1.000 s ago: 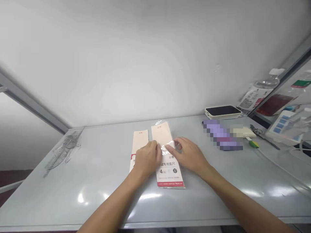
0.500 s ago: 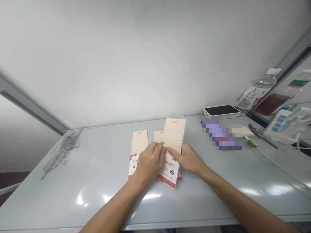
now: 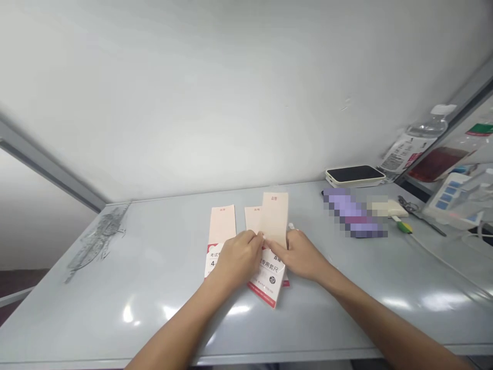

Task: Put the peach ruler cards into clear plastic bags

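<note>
Both of my hands are closed on a ruler set packet [image 3: 269, 270], with a cream upper part and a white, red-edged label below. My left hand [image 3: 241, 254] grips its left side, fingertips near the middle. The thumb of my right hand [image 3: 302, 253] presses the packet's face from the right, fingers curled. A small clear or whitish bit, perhaps plastic film, pokes up above my right fingers. Under the held packet lies a second packet [image 3: 252, 216], mostly covered. A third packet [image 3: 221, 223] rests flat to the left, its label partly behind my left hand.
At the back right lie a phone [image 3: 356, 174], a blurred purple item [image 3: 352, 213], a white charger [image 3: 395, 208] with a cable, and scissors [image 3: 423, 216]. Bottles [image 3: 416, 144] stand against the right frame. A dark, sketchy patch [image 3: 98, 239] marks the grey table's left.
The clear film around the held packet's cream top no longer shows there, and its lower end has shifted slightly down and left. Both hands keep their grip. The view has shifted slightly.
</note>
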`<act>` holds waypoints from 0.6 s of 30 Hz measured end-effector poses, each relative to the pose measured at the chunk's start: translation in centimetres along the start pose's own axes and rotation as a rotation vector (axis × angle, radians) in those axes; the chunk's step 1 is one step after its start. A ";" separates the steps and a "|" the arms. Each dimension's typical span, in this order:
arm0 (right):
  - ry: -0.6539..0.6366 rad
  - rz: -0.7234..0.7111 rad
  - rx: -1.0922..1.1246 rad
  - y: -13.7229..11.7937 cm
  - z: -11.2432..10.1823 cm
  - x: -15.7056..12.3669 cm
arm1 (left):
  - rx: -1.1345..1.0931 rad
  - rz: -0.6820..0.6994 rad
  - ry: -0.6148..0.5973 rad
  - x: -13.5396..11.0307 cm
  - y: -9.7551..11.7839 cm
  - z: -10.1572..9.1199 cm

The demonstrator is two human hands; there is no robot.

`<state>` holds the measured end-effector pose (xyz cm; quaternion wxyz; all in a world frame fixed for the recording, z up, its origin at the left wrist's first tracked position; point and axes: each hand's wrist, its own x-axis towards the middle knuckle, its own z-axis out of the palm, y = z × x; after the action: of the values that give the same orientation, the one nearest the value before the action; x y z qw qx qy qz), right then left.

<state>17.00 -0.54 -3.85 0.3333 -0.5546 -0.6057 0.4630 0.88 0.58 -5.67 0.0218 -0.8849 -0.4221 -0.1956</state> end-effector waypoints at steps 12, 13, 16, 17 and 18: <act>-0.084 -0.014 -0.227 -0.1 0.2 -0.2 | 0.048 -0.029 0.013 0.2 0.6 0.0; -0.086 -0.013 -0.228 -0.1 0.3 -0.2 | 0.054 -0.037 0.032 0.1 0.7 0.2; -0.084 -0.025 -0.227 0.1 0.3 -0.1 | 0.054 -0.034 0.080 0.0 0.9 0.8; -0.081 -0.028 -0.230 0.1 0.3 -0.1 | 0.050 -0.028 0.088 -0.1 0.9 0.9; -0.077 -0.031 -0.235 0.1 0.3 -0.1 | 0.044 -0.026 0.089 -0.1 0.9 0.9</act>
<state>16.76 -0.73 -4.07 0.2495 -0.5622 -0.6767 0.4048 1.81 0.11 -6.46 0.0576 -0.8691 -0.4363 -0.2258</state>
